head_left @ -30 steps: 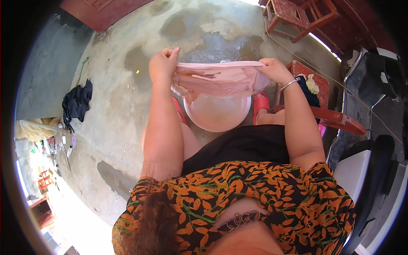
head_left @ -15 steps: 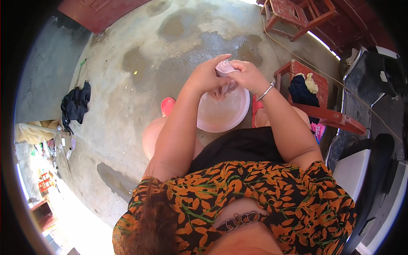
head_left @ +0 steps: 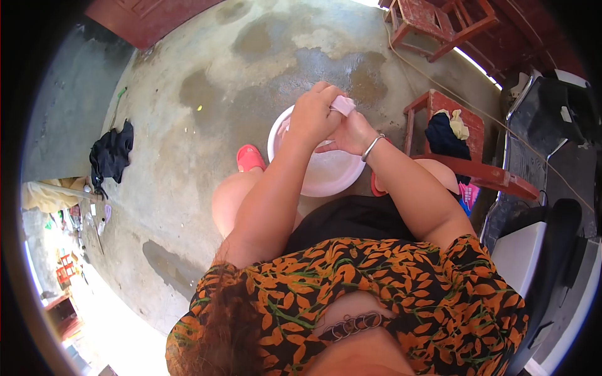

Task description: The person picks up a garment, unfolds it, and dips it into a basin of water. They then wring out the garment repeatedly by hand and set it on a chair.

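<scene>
A pink cloth (head_left: 343,105) is bunched up between my two hands, over the far part of a round white basin (head_left: 332,175) on the floor. My left hand (head_left: 315,113) is closed round the cloth from the left. Close against it on the right, my right hand (head_left: 353,133) grips the cloth too, with a silver bangle (head_left: 372,148) on the wrist. Part of the cloth shows beside my left wrist, inside the basin's rim. Most of the rest is hidden by my hands and forearms.
A red wooden stool (head_left: 478,135) on the right bears dark and cream cloths (head_left: 446,136). Another red stool (head_left: 433,25) stands at the back right. A black cloth (head_left: 111,152) hangs at the left. A cable (head_left: 439,81) crosses the right side. Pink slippers (head_left: 250,158) flank the basin.
The pink cloth was stretched wide between my hands. My hands have come together, and the cloth is now gathered and twisted in them. More of the basin's left rim shows.
</scene>
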{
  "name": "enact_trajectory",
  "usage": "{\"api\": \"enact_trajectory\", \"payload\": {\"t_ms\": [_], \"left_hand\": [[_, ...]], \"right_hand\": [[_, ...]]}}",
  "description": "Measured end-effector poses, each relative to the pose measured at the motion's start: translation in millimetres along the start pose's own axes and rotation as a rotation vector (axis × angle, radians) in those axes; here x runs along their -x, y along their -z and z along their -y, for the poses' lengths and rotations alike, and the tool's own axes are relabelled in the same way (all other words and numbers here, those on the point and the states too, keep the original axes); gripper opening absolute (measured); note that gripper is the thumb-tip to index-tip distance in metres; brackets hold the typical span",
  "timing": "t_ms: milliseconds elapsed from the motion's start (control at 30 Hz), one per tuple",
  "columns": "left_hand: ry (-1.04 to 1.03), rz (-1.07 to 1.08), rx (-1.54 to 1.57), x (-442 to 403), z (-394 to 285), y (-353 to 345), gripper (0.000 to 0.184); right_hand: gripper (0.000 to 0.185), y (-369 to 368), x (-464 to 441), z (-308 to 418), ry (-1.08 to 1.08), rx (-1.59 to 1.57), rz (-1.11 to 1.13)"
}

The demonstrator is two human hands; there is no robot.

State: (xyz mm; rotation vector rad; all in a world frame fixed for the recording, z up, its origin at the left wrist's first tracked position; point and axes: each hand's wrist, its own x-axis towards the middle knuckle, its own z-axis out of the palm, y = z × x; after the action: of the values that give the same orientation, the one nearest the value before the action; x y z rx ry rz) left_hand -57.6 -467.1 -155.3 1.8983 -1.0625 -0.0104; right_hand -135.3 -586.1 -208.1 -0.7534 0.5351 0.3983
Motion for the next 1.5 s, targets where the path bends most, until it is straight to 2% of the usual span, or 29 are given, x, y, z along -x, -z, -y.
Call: {"api": "enact_trajectory", "payload": {"t_ms": [67, 100, 133, 200, 233, 267, 333, 367, 433, 467, 533, 567, 600, 633, 667, 733, 767, 800, 867, 1033, 1100, 1133, 1167, 1200, 1267, 1300, 1400, 1467, 1500], "left_hand": [[-0.202, 0.029, 0.008, 13.7, -14.9, -17.6, 0.016], [-0.297, 0.023, 0.023, 20.3, -23.6, -23.2, 0.018], [-0.298, 0.022, 0.022, 25.1, -28.6, -24.5, 0.018], [-0.431, 0.134, 0.002, 30.2, -36.1, -24.6, 0.022], [-0.487, 0.095, -0.020, 29.5, -36.7, -22.4, 0.022], [-0.489, 0.092, -0.019, 26.6, -31.7, -22.7, 0.022], [-0.285, -0.126, -0.195, 16.1, -9.7, -22.1, 0.024], [-0.278, -0.132, -0.191, 8.1, -7.7, -13.2, 0.024], [0.110, -0.278, -0.183, -6.6, -12.5, 7.0, 0.032], [0.107, -0.278, -0.185, -6.3, -13.4, 5.8, 0.032], [0.139, -0.222, -0.241, -1.9, -17.6, 3.4, 0.039], [0.134, -0.217, -0.242, 3.2, -19.4, -1.3, 0.039], [-0.087, -0.106, -0.255, 11.1, -20.8, -9.5, 0.040], [-0.305, 0.002, -0.267, 17.2, -22.5, -16.0, 0.040], [-0.307, 0.001, -0.270, 20.7, -24.7, -19.2, 0.040], [-0.263, 0.136, -0.260, 26.4, -24.8, -22.9, 0.046], [-0.175, -0.155, -0.165, 21.0, -13.8, -23.6, 0.039], [-0.164, -0.155, -0.162, 15.5, -9.2, -14.3, 0.039], [0.311, -0.201, -0.044, -3.5, -5.3, 10.9, 0.046], [0.379, -0.104, -0.035, -3.2, 10.0, 17.8, 0.034], [0.412, -0.080, 0.019, -4.0, 13.8, 23.5, 0.037], [0.373, 0.056, 0.066, -5.6, 19.0, 26.5, 0.043], [0.333, 0.196, 0.110, -6.5, 20.5, 28.6, 0.053], [0.334, 0.200, 0.105, -3.4, 19.7, 27.8, 0.053], [0.355, 0.378, 0.354, 4.0, 14.8, 25.1, 0.060], [0.355, 0.380, 0.355, 2.7, 14.1, 26.5, 0.060], [0.329, 0.379, 0.253, -7.3, 8.4, 39.6, 0.058], [0.508, 0.369, 0.491, -11.9, 3.6, 48.4, 0.050], [0.509, 0.368, 0.490, -12.5, 8.3, 43.2, 0.050]], "right_hand": [[0.078, 34.3, -36.1, -13.0, 0.233, -0.466, 0.488], [0.065, 0.4, -7.0, 2.3, 0.289, -0.295, -0.111], [0.065, -22.0, 12.5, 11.9, 0.289, -0.295, -0.109], [0.055, -46.4, 34.6, 23.7, 0.294, -0.239, 0.031], [0.045, -32.1, 18.3, 16.4, 0.316, -0.283, 0.176], [0.045, -13.7, -5.5, 1.5, 0.317, -0.279, 0.175], [0.037, 7.5, -52.4, -25.9, 0.706, -0.562, 0.426], [0.031, -55.6, 4.2, -12.7, 0.548, -0.461, -0.128], [0.024, -61.5, 14.0, -5.1, 0.511, -0.385, -0.082], [0.018, -61.5, 13.9, -3.0, 0.479, -0.313, -0.026], [0.019, -49.9, 13.1, -0.2, 0.481, -0.271, -0.033], [0.019, -37.5, 14.8, 3.1, 0.390, -0.344, 0.148], [0.018, -25.9, 10.6, 4.8, 0.295, -0.412, 0.328], [0.019, -5.5, -12.2, 0.6, 0.407, -0.322, 0.003], [0.019, -3.9, -15.2, -2.5, 0.408, -0.321, 0.007], [0.019, -0.1, -20.7, -10.1, 0.345, -0.411, 0.034], [0.021, -38.6, 10.0, -6.3, 0.534, -0.459, -0.126], [0.021, -53.5, 14.3, -2.6, 0.524, -0.457, -0.132], [0.025, -68.3, 14.7, 8.2, 0.590, -0.118, -0.260], [0.036, -55.6, 11.0, 9.4, 0.598, -0.010, -0.200], [0.048, -46.6, 11.5, 15.8, 0.620, 0.146, -0.185], [0.048, -42.1, 12.3, 20.3, 0.620, 0.150, -0.183], [0.057, -38.7, 14.4, 23.4, 0.570, 0.153, -0.121], [0.066, -36.2, 15.7, 23.4, 0.519, 0.151, -0.060], [0.071, -34.3, 20.8, 22.1, 0.492, 0.260, -0.043], [0.076, -34.8, 23.5, 21.5, 0.463, 0.376, -0.027], [0.080, -36.6, 26.6, 23.1, 0.519, 0.375, 0.067], [0.076, -40.3, 28.8, 22.9, 0.536, 0.340, 0.057], [0.072, -41.6, 29.5, 21.8, 0.559, 0.295, 0.045]]}}
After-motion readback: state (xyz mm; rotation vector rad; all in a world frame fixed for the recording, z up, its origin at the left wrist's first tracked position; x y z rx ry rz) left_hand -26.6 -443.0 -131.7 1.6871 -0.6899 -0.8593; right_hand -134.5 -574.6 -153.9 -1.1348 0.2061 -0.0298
